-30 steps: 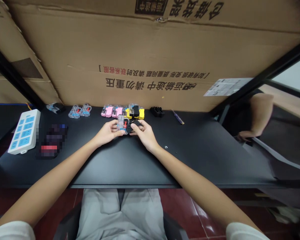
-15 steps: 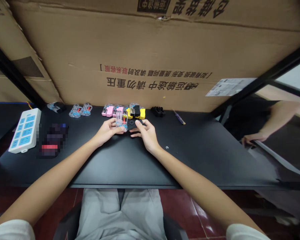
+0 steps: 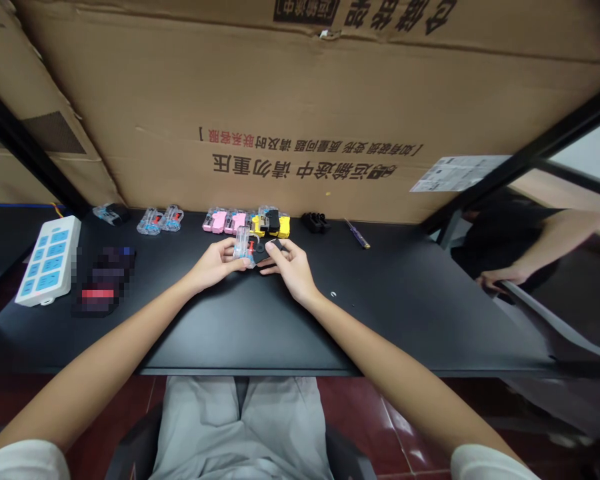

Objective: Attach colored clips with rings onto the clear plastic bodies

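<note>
Above the middle of the dark table, my left hand (image 3: 219, 262) is closed on a clear plastic casing (image 3: 242, 243) with red and blue parts inside. My right hand (image 3: 292, 268) pinches a black plastic piece (image 3: 267, 254) between thumb and fingers. The two pieces meet edge to edge between my hands; whether they are locked together cannot be made out. Just behind stand similar casings: pink ones (image 3: 219, 221), yellow ones (image 3: 284, 227) and one with a black part (image 3: 273, 220).
Two clear casings (image 3: 172, 218) and a black-and-clear one (image 3: 111, 214) lie left. A power strip (image 3: 50, 260) and a blurred-out dark item (image 3: 105, 280) are nearer. Black parts (image 3: 316, 223), a screwdriver (image 3: 357, 235) and a small white clip (image 3: 333, 294) lie right. Another person's hand (image 3: 503, 277) is far right.
The clear casing has tilted and shifted slightly right and down, and the black piece has turned with its right end raised. Both hands keep their hold.
</note>
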The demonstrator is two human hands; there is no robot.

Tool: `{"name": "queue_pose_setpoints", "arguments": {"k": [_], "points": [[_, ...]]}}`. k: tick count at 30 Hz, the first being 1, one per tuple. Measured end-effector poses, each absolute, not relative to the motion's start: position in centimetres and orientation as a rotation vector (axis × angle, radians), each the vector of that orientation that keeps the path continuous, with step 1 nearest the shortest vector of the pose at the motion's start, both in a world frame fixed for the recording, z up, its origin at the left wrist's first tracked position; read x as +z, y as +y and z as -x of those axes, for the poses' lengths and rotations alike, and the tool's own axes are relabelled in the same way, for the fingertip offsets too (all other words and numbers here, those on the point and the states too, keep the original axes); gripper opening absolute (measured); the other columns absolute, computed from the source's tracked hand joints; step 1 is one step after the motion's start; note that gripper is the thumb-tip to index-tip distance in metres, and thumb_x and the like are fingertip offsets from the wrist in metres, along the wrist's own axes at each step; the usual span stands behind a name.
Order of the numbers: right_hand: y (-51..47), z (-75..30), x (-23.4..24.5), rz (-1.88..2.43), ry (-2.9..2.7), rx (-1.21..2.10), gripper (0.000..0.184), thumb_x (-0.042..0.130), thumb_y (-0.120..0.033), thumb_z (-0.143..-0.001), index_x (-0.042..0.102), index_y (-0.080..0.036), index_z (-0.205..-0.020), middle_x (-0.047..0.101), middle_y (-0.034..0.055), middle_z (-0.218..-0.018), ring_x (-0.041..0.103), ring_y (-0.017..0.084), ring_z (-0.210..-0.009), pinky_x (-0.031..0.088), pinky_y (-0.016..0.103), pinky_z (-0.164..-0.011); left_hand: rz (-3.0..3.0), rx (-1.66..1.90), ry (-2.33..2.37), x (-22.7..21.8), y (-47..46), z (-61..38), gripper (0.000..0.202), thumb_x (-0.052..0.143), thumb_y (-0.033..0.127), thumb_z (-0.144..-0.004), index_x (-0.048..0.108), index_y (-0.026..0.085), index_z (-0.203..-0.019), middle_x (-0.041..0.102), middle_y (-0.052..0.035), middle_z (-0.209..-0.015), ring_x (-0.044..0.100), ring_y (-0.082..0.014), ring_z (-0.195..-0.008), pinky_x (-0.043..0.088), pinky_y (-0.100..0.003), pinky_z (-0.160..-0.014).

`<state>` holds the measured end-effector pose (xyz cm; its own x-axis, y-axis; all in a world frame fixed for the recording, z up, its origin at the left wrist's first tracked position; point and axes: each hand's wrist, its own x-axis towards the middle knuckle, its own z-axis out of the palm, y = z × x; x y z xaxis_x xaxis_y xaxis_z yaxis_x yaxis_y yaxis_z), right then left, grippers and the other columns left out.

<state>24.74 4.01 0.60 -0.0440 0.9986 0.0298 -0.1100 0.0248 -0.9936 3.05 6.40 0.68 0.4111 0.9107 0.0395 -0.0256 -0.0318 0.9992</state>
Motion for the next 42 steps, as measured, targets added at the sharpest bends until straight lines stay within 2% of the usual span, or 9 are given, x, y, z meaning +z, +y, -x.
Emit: {"name": "queue_pose_setpoints", "arguments": {"k": [12, 18, 29, 31, 33, 35, 37, 40, 42], "points": [[4.1, -24.6, 0.2, 1.055, -1.178, 1.276, 0.056, 0.088, -0.07, -0.079, 0.068, -0.021, -0.1, 0.079, 0.0025, -0.083, 0.082, 0.021, -0.075, 0.072, 0.035, -0.071, -1.46, 0.911, 0.866, 0.4, 6.3, -3.0, 0.057, 0.094, 0.042, -0.078, 0.071, 0.015, -0.123, 0.082, -0.0135, -0.118, 0.081, -0.0263, -0.098, 0.064, -0.043, -0.096], [4.1, -24.5, 0.0, 1.065, -1.219, 1.256, 0.056, 0.087, -0.07, -0.081, 0.066, -0.021, -0.099, 0.077, 0.0025, -0.081, 0.081, 0.022, -0.073, 0.073, 0.04, -0.077, -1.5, 0.895, 0.867, 0.3, 6.2, -3.0, 0.056, 0.093, 0.041, -0.08, 0.073, 0.014, -0.125, 0.083, -0.0146, -0.119, 0.082, -0.027, -0.097, 0.064, -0.043, -0.095], [4.2, -24.7, 0.0, 1.072, -1.247, 1.26, 0.055, 0.087, -0.069, -0.081, 0.068, -0.022, -0.1, 0.076, 0.0024, -0.079, 0.08, 0.023, -0.073, 0.072, 0.043, -0.078, -1.426, 0.811, 0.804, 0.5, 6.8, -2.5, 0.063, 0.096, 0.046, -0.078, 0.074, 0.015, -0.128, 0.083, -0.0131, -0.113, 0.082, -0.0261, -0.097, 0.066, -0.043, -0.093], [4.2, -24.7, -0.1, 1.068, -1.257, 1.258, 0.055, 0.086, -0.069, -0.082, 0.068, -0.022, -0.104, 0.076, 0.0022, -0.08, 0.079, 0.022, -0.071, 0.072, 0.042, -0.075, -1.399, 0.819, 0.774, 0.6, 6.7, -2.5, 0.064, 0.093, 0.051, -0.08, 0.072, 0.015, -0.13, 0.083, -0.0141, -0.116, 0.082, -0.027, -0.1, 0.067, -0.043, -0.094], [4.3, -24.8, 0.0, 1.06, -1.269, 1.231, 0.056, 0.083, -0.066, -0.086, 0.067, -0.023, -0.117, 0.074, 0.0005, -0.08, 0.077, 0.021, -0.068, 0.071, 0.039, -0.069, -1.355, 0.838, 0.748, 0.8, 6.5, -2.6, 0.071, 0.089, 0.055, -0.085, 0.066, 0.018, -0.141, 0.082, -0.0137, -0.116, 0.083, -0.027, -0.1, 0.067, -0.043, -0.093], [4.2, -25.1, 0.3, 1.039, -1.307, 1.147, 0.054, 0.075, -0.061, -0.095, 0.063, -0.027, -0.134, 0.074, 0.001, -0.087, 0.076, 0.02, -0.069, 0.069, 0.037, -0.065, -1.304, 0.865, 0.744, 1.3, 6.3, -2.7, 0.083, 0.088, 0.055, -0.086, 0.054, 0.024, -0.155, 0.083, -0.0114, -0.111, 0.084, -0.0265, -0.095, 0.068, -0.041, -0.09], [4.0, -25.7, 0.9, 1.003, -1.441, 1.003, 0.045, 0.065, -0.052, -0.102, 0.063, -0.031, -0.142, 0.074, 0.0061, -0.11, 0.077, 0.021, -0.081, 0.069, 0.038, -0.071, -1.26, 0.894, 0.76, 1.8, 6.1, -2.6, 0.086, 0.087, 0.054, -0.087, 0.048, 0.027, -0.159, 0.083, -0.0093, -0.108, 0.085, -0.0264, -0.092, 0.068, -0.039, -0.088], [3.7, -26.6, 1.7, 0.947, -1.761, 0.746, 0.042, 0.069, -0.036, -0.097, 0.071, -0.033, -0.139, 0.061, 0.0108, -0.151, 0.071, 0.029, -0.123, 0.066, 0.046, -0.096, -1.197, 0.918, 0.777, 2.4, 6.1, -2.4, 0.073, 0.084, 0.054, -0.089, 0.058, 0.025, -0.151, 0.084, -0.0089, -0.106, 0.085, -0.0264, -0.092, 0.068, -0.036, -0.086], [3.7, -26.7, 1.9, 0.94, -1.865, 0.626, 0.042, 0.074, -0.032, -0.093, 0.075, -0.032, -0.136, 0.061, 0.0112, -0.155, 0.064, 0.034, -0.137, 0.061, 0.053, -0.107, -1.149, 0.916, 0.755, 2.5, 6.3, -2.3, 0.064, 0.078, 0.059, -0.092, 0.065, 0.021, -0.141, 0.084, -0.0118, -0.106, 0.085, -0.0278, -0.095, 0.067, -0.036, -0.086]]}}
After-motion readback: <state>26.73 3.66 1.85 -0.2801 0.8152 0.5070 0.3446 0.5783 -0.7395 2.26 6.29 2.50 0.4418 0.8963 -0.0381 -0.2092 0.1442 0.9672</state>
